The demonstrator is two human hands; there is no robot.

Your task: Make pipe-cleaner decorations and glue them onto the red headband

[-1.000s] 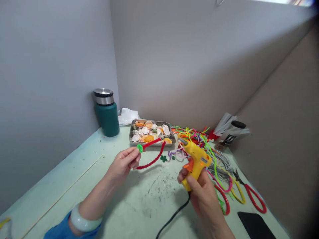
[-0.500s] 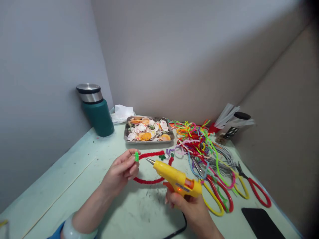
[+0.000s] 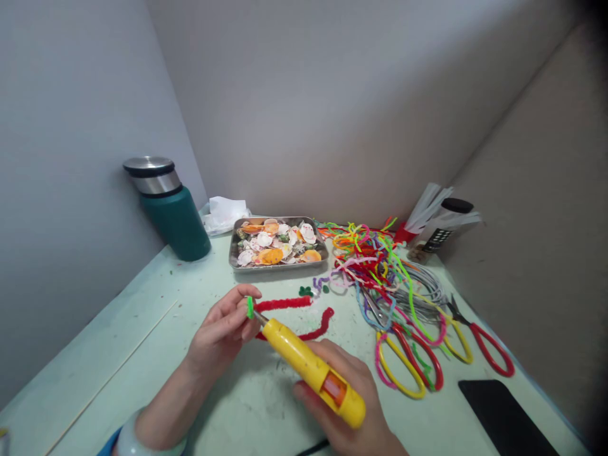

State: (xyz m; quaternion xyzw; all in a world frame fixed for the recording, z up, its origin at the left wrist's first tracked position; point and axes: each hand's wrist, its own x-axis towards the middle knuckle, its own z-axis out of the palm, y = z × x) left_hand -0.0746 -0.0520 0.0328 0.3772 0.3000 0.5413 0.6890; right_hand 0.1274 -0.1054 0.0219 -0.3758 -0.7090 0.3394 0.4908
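Note:
Between the fingertips of my left hand (image 3: 222, 329) is a small bright green piece of pipe cleaner (image 3: 249, 308). My right hand (image 3: 344, 392) is wrapped round a yellow hot glue gun (image 3: 308, 367), its metal nozzle pointing up and left and meeting the green piece or lying just beside it. A red pipe cleaner (image 3: 285, 304) extends rightward from by my left fingers, and its lower curved length passes behind the glue gun. I cannot tell whether my left hand also grips the red one. Small dark green (image 3: 305, 291) and purple (image 3: 319, 283) curled pieces lie just beyond.
A metal tray (image 3: 280, 268) of seashells stands at the back, left of a tangle of colourful pipe cleaners (image 3: 375, 259). Scissors (image 3: 401, 367) and a black flat object (image 3: 503, 411) lie right. A green bottle (image 3: 175, 221) stands left; a thin stick (image 3: 114, 373) lies nearer.
My right hand has turned the glue gun and brought its nozzle left to the green piece. My left hand has shifted slightly left in view, and the camera view has shifted a little.

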